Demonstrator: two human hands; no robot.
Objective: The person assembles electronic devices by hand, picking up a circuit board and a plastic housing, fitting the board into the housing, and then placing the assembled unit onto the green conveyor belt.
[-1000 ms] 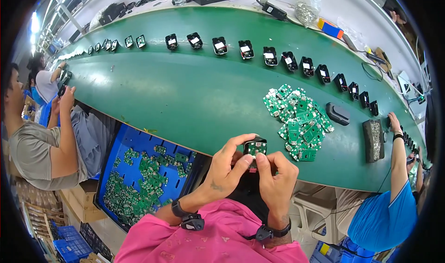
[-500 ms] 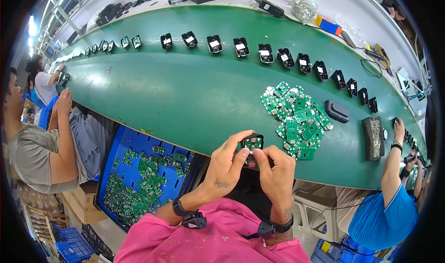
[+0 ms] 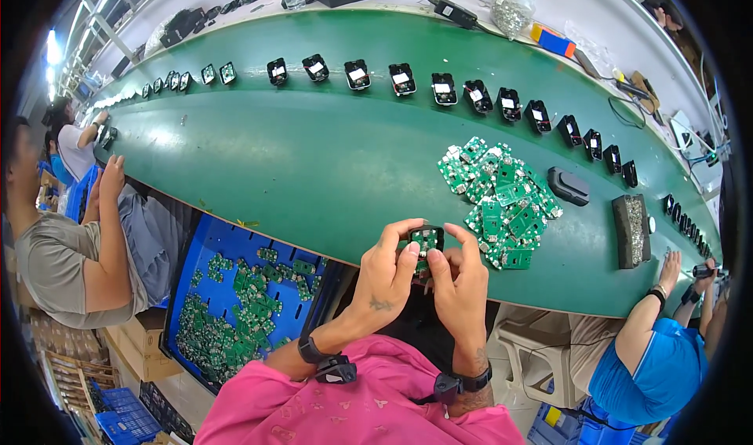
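The green tabletop (image 3: 314,170) is smooth with a soft shine. The held case (image 3: 441,235) looks like black plastic, its circuit board (image 3: 426,241) dotted with shiny metal; the tray (image 3: 235,238) seems blue plastic, the shirt (image 3: 369,406) pink cloth.

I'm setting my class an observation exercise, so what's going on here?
The person's left hand and right hand together hold a small black casing, thumbs over the green circuit board showing in it. Ahead to the right, a pile of loose circuit boards lies on the green workbench; more lie in a blue tray at lower left. A row of open black casings runs along the bench's far side. A co-worker in blue sits to the right.
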